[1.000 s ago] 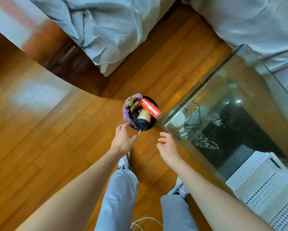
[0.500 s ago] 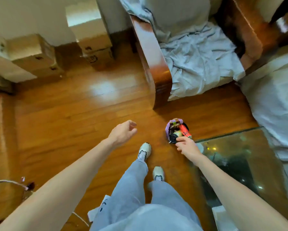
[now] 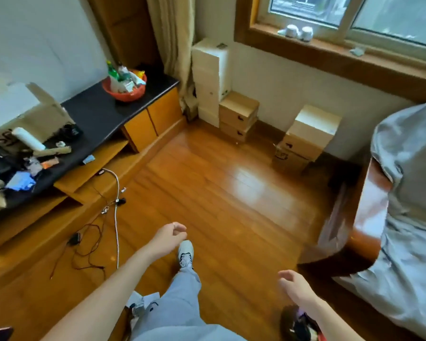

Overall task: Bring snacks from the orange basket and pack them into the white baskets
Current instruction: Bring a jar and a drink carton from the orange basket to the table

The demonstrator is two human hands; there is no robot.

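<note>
Hands hang free: left hand (image 3: 169,238) fingers loosely curled, right hand (image 3: 294,287) fingers relaxed; orange basket (image 3: 124,91) sits on the far surface (image 3: 96,112).

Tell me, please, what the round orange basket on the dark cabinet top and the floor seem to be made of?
The round orange basket looks like moulded plastic: uniform bright colour, thin smooth rim; blur hides any finer texture. The floor appears to be varnished wood: long narrow orange-brown boards with visible seams and a glossy patch of reflected light.
</note>
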